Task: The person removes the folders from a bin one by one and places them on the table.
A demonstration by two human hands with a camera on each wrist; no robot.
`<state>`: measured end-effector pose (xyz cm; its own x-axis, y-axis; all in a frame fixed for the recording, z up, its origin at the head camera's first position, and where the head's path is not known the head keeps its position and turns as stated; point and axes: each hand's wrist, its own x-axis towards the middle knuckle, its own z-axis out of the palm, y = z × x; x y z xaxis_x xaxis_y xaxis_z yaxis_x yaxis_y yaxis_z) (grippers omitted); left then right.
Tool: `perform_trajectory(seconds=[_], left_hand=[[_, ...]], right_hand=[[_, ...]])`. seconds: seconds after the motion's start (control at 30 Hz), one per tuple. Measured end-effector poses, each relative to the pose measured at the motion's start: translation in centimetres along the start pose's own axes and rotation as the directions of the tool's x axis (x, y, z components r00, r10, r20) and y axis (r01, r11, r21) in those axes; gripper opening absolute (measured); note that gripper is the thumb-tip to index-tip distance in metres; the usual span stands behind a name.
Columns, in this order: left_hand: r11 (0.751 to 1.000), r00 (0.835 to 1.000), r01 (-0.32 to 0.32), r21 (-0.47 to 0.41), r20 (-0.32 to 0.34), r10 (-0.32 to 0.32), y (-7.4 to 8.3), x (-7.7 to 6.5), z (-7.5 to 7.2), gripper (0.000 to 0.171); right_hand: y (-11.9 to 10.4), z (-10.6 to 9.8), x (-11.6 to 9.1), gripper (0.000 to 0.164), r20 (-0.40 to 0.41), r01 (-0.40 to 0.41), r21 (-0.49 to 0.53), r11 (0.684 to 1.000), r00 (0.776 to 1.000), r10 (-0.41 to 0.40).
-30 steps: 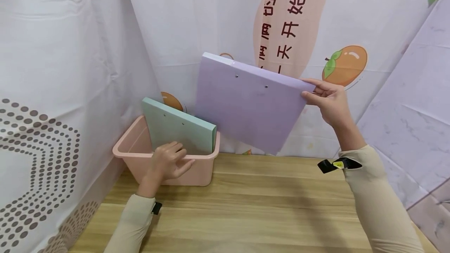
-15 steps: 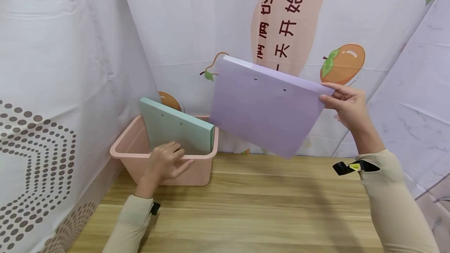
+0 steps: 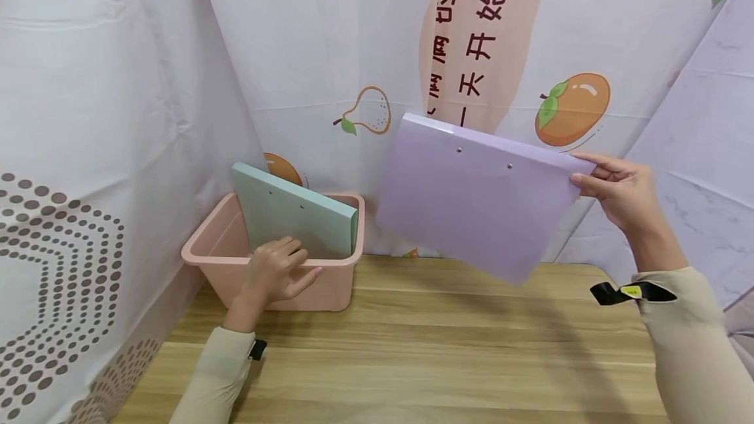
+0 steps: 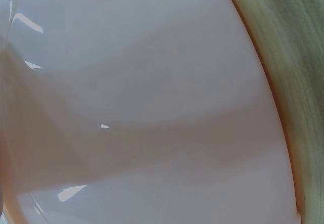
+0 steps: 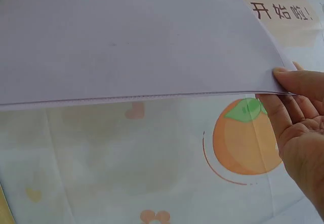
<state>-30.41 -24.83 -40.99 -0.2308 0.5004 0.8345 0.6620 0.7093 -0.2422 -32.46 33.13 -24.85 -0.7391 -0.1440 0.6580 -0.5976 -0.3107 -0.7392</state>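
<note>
A lilac file folder (image 3: 471, 195) with two metal rivets near its spine hangs tilted in the air, right of the bin. My right hand (image 3: 627, 195) pinches its upper right corner between thumb and fingers; the right wrist view shows the same grip on the folder (image 5: 152, 42). My left hand (image 3: 277, 273) holds the front rim of a pink plastic bin (image 3: 336, 286), fingers bent over the edge and thumb outside. In that bin a mint green file folder (image 3: 294, 214) leans, its lower part hidden. The bin's wall (image 4: 177, 82) fills most of the left wrist view.
The bin stands on a wood-grain table (image 3: 424, 358), at its back left. A printed curtain (image 3: 330, 38) with fruit and writing hangs right behind the table. Other cloths enclose the left side (image 3: 76, 97) and the right side (image 3: 695, 169).
The lilac folder has moved right and somewhat down in my right hand, farther from the bin. My left hand, the bin and the green folder stay in place.
</note>
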Motion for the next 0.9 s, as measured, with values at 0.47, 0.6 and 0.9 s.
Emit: perform_trajectory(seconds=[0.47, 0.6, 0.9], left_hand=[[1.000, 1.000, 0.006, -0.011, -0.002, -0.006, -0.1, -0.1, 0.1, 0.053], [1.000, 1.000, -0.001, -0.011, -0.007, 0.001, -0.2, 0.0, 0.0, 0.053], [1.000, 1.000, -0.004, -0.018, 0.013, 0.004, 0.0, 0.0, -0.1, 0.052]], right_hand=[[-0.2, -2.5, -2.3, 0.044, -0.017, -0.145, -0.158, 0.977, 0.989, 0.144], [0.1, -2.7, -2.7, 0.042, -0.022, -0.184, -0.197, 0.963, 0.983, 0.183], [1.4, -3.1, -3.2, 0.042, -0.008, -0.223, -0.290, 0.931, 0.973, 0.230]])
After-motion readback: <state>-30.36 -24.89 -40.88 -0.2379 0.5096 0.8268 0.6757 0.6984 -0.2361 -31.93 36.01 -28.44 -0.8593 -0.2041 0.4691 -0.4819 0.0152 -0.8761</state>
